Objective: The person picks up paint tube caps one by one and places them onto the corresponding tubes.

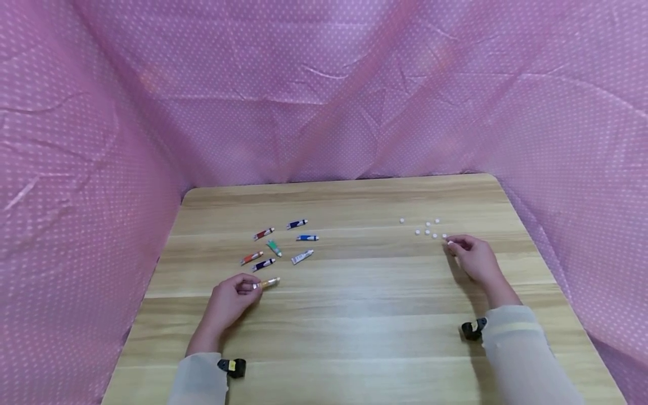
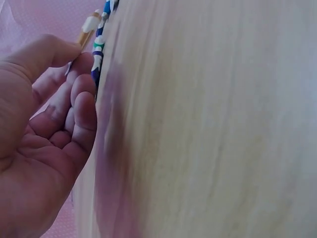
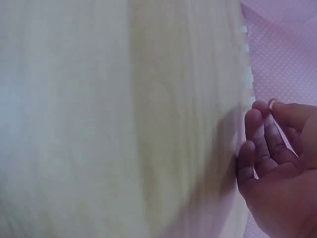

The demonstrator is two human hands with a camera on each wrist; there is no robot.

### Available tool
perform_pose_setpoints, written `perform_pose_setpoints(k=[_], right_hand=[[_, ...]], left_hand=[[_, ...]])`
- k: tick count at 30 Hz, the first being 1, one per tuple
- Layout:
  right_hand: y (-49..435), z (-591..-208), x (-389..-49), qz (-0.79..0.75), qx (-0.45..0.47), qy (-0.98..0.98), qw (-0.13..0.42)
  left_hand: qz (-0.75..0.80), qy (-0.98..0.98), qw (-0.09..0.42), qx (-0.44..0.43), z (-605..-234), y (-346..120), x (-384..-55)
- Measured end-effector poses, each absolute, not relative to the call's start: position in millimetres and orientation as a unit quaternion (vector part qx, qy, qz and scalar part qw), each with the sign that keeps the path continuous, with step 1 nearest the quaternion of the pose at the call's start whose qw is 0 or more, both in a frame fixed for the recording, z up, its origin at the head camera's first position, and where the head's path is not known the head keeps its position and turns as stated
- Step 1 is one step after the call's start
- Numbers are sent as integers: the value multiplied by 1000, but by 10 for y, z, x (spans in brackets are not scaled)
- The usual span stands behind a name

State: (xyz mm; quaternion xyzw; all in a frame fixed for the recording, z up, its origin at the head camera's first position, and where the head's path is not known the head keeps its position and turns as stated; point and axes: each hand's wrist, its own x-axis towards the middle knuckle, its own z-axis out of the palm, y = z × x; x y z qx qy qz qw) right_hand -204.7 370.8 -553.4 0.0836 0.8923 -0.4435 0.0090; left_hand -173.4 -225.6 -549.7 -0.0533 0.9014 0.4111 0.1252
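My left hand (image 1: 229,301) pinches a small yellow-ochre paint tube (image 1: 270,282) between thumb and fingers, its nozzle end pointing right. The left wrist view shows that tube (image 2: 85,33) raised a little off the table. Over on the right, the thumb and fingertips of my right hand (image 1: 476,261) pinch a small white cap (image 1: 450,243), mostly hidden by the fingers. Just beyond it lie several loose white caps (image 1: 427,232). Past the left hand are several more paint tubes, among them a green one (image 1: 274,247), an orange one (image 1: 251,258) and a white one (image 1: 302,257).
The wooden table (image 1: 354,315) has rounded far corners. Pink dotted cloth (image 1: 324,112) hangs behind it and along both sides. Dark blue (image 1: 297,224), red (image 1: 264,233) and blue (image 1: 307,238) tubes lie farther back on the left.
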Motion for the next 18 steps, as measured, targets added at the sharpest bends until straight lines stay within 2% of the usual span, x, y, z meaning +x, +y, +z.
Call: perform_pose_setpoints(k=[3,10,18], right_hand=[[3697,-5480,-2041,-510,103,854,15],[3662,-5328,-2027,-527,117,842,-8],[3593,-5220,-2062,-639,119,760,-10]], left_hand=[[427,893,127,-65,-5501,-2241,-1699],[438,889,119,-66,-5501,-2182,-1655],[453,880,123,-70,-5434,-2095,-1630]])
